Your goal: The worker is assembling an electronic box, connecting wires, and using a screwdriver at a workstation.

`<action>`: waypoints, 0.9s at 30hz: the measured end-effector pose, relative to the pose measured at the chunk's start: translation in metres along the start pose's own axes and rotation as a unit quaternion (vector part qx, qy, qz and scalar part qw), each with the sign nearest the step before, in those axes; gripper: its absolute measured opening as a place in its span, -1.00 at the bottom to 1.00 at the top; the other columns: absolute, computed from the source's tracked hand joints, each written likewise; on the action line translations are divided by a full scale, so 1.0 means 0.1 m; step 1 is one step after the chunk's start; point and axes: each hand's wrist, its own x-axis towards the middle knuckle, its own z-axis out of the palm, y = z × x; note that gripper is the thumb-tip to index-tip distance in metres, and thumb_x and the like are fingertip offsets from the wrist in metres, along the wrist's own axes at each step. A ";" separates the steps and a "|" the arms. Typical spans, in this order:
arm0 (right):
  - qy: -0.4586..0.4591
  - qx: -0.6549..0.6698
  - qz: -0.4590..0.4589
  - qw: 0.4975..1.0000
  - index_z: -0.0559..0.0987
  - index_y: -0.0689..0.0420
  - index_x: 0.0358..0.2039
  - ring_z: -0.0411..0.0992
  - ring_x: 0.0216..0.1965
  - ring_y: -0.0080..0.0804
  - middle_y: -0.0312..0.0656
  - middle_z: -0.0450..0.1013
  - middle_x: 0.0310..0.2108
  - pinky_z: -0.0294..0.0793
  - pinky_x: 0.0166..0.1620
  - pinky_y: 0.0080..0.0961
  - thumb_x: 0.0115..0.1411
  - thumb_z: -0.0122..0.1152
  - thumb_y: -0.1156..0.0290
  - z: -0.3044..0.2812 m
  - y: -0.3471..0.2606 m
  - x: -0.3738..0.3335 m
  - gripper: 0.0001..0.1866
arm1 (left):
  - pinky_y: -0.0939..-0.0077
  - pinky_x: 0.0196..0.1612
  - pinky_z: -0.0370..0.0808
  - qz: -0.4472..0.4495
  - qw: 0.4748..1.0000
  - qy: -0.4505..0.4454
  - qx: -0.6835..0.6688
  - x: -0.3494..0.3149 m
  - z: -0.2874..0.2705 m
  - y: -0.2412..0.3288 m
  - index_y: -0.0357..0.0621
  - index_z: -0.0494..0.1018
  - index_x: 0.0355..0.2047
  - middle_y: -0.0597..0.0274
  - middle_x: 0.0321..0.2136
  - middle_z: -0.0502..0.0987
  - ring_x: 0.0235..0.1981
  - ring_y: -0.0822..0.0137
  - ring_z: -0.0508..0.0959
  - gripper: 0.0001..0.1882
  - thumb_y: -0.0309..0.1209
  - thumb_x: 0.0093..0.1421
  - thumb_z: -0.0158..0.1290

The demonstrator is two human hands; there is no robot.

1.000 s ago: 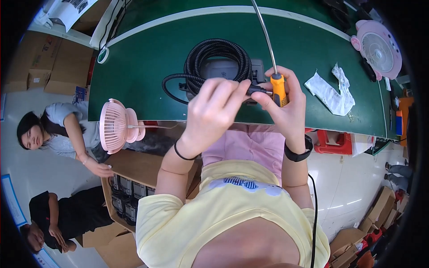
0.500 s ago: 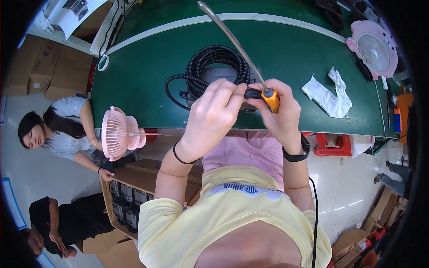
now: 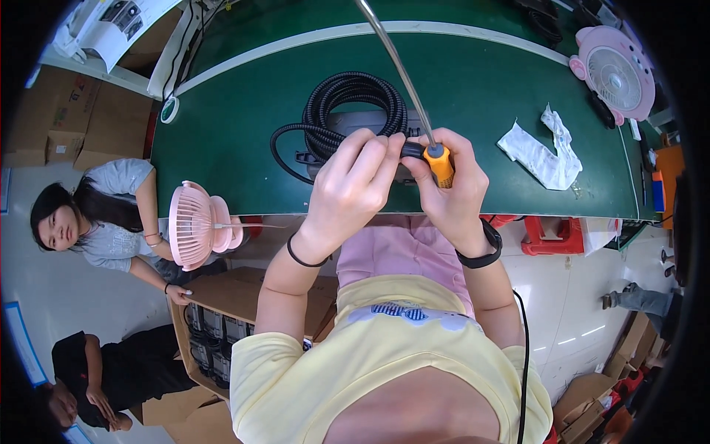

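Note:
A long metal rod (image 3: 400, 70) rises from a short orange handle (image 3: 441, 167) with a grey collar. My right hand (image 3: 460, 185) is closed round this handle. My left hand (image 3: 353, 181) pinches the end of a black corrugated hose (image 3: 319, 103), whose black fitting (image 3: 413, 149) meets the handle between my hands. Whether the two are joined, I cannot tell. The rest of the hose lies coiled on a grey plastic case (image 3: 360, 122), partly hidden by the coil and my hands.
On the green table (image 3: 244, 140) lie a white cloth (image 3: 543, 159) and a roll of tape (image 3: 169, 110). A pink fan (image 3: 615, 78) stands far right; another pink fan (image 3: 196, 226) is at left. A co-worker (image 3: 111, 207) touches an open carton (image 3: 182, 329) of black-grey units.
The orange handle and my right hand have shifted slightly left, and the metal rod stands more upright. My left hand keeps its pinch on the hose end. The co-worker's head has turned.

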 end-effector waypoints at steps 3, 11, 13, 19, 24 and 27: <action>0.001 -0.003 0.044 0.999 0.47 0.17 -0.09 0.55 -0.36 -0.16 -0.11 0.54 -0.29 0.55 -0.30 -0.45 0.04 0.48 0.53 -0.01 -0.07 0.03 -0.56 | 0.54 -0.26 0.61 0.007 1.000 0.011 0.011 0.01 0.03 0.00 -0.32 0.60 -0.20 0.23 -0.35 0.47 -0.22 0.28 0.55 -0.63 -0.58 -0.10 0.21; -0.034 0.070 0.189 0.979 0.50 0.22 -0.16 0.58 -0.34 -0.42 -0.18 0.59 -0.31 0.54 -0.24 -0.56 0.13 0.43 0.43 -0.07 -0.11 0.13 -0.67 | 0.53 -0.24 0.61 -0.014 0.999 0.036 0.031 -0.02 0.07 0.06 -0.28 0.60 -0.21 0.22 -0.34 0.47 -0.23 0.26 0.55 -0.65 -0.56 -0.10 0.20; -0.052 0.081 0.204 0.974 0.51 0.23 -0.19 0.57 -0.35 -0.44 -0.18 0.60 -0.31 0.54 -0.24 -0.57 0.14 0.43 0.42 -0.12 -0.05 0.14 -0.70 | 0.52 -0.24 0.61 -0.029 0.999 0.017 0.006 0.00 0.07 0.03 -0.27 0.59 -0.20 0.22 -0.33 0.47 -0.23 0.26 0.55 -0.64 -0.56 -0.10 0.20; -0.076 0.143 0.160 0.974 0.50 0.20 -0.27 0.57 -0.29 -0.47 -0.24 0.62 -0.26 0.53 -0.19 -0.59 0.09 0.44 0.50 -0.12 0.07 0.16 -0.73 | 0.38 -0.25 0.56 -0.112 0.992 -0.006 -0.060 0.07 0.00 0.07 -0.16 0.61 -0.20 0.22 -0.34 0.51 -0.29 0.22 0.56 -0.66 -0.51 -0.06 0.30; -0.079 0.134 0.136 0.978 0.51 0.17 -0.26 0.57 -0.27 -0.37 -0.23 0.61 -0.21 0.54 -0.17 -0.53 0.03 0.47 0.53 -0.16 0.08 0.17 -0.70 | 0.36 -0.23 0.56 -0.128 0.989 -0.012 -0.070 0.07 -0.01 0.09 -0.16 0.59 -0.16 0.21 -0.31 0.51 -0.26 0.19 0.56 -0.64 -0.52 -0.02 0.30; -0.100 0.034 0.086 0.991 0.54 0.14 -0.23 0.55 -0.28 -0.27 -0.20 0.60 -0.26 0.53 -0.19 -0.47 0.00 0.49 0.51 -0.20 0.19 0.16 -0.67 | 0.35 -0.22 0.56 -0.131 0.989 -0.019 -0.070 0.08 -0.03 0.09 -0.16 0.58 -0.16 0.20 -0.30 0.50 -0.25 0.18 0.56 -0.65 -0.51 -0.02 0.30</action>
